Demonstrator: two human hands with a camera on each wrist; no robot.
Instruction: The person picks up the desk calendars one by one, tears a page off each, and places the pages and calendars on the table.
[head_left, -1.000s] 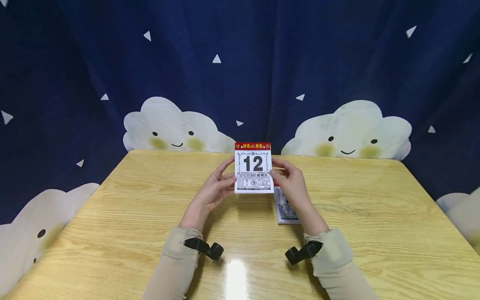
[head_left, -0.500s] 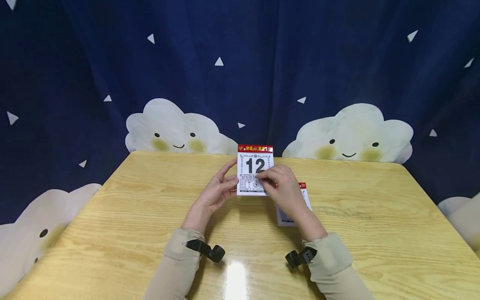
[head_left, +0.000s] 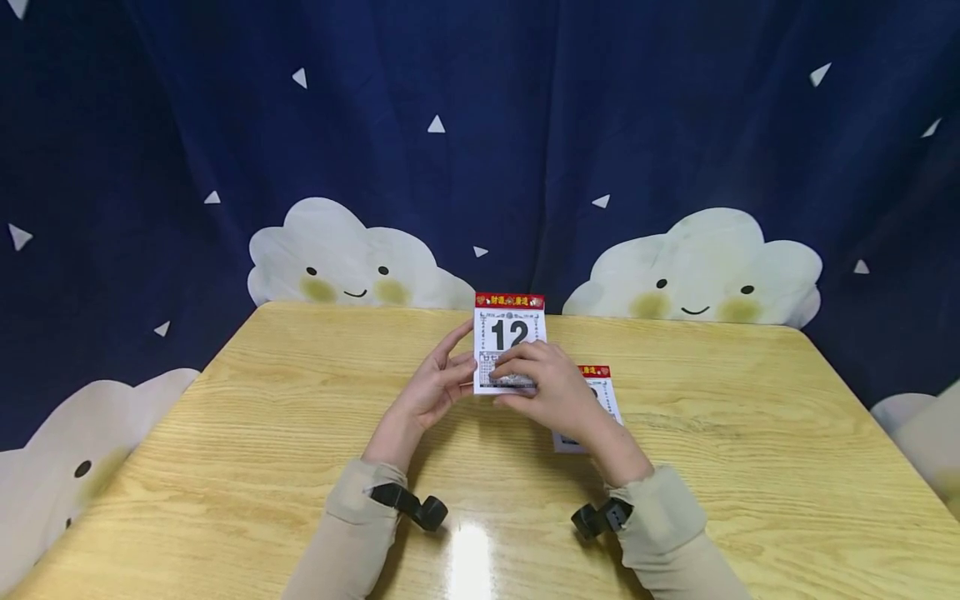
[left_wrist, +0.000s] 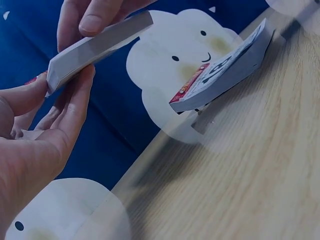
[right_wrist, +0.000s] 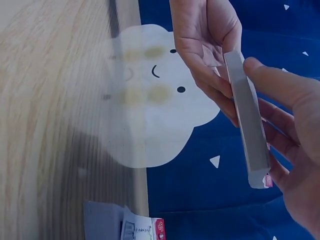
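A tear-off calendar (head_left: 510,335) with a red header and a big "12" is held up above the table in the head view. My left hand (head_left: 433,385) grips it by its left edge, thumb at the front and fingers behind. My right hand (head_left: 551,390) lies across the lower right of its front, covering part of the print. In the right wrist view the right thumb (right_wrist: 270,80) presses at the pad's bottom edge, while the other fingers reach over the front. The thick paper edge of the calendar (left_wrist: 100,47) shows in the left wrist view.
A second tear-off calendar (head_left: 592,372) lies on the wooden table (head_left: 247,433), partly behind my right hand and wrist. A dark blue curtain (head_left: 517,150) with white clouds hangs beyond the far edge. Each wrist carries a black camera (head_left: 430,512).
My right hand has left the calendar's right edge, moved across its front, then slid down to the lower part. My left hand keeps its grip. More of the second calendar's red header shows.
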